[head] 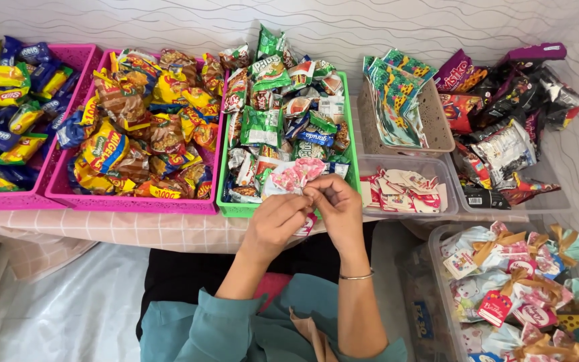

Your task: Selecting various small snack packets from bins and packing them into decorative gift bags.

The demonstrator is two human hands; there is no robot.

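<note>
Both my hands meet over the front edge of the green basket point(230, 208). My left hand point(275, 224) and my right hand point(336, 206) pinch together the gathered neck of a small pink-and-white patterned bag point(294, 176), whose ruffled top fans out above my fingers. A thin bangle sits on my right wrist. The green basket behind the bag is heaped with green and white snack packets point(263, 124).
Two pink baskets point(129, 202) at left hold yellow, orange and blue snack packets. At right stand a beige basket of colourful bags point(397, 94), a clear tub of small red-and-white packets point(403, 191), dark snack packs point(504, 134), and a clear bin of ribbon-tied gift bags point(517, 281).
</note>
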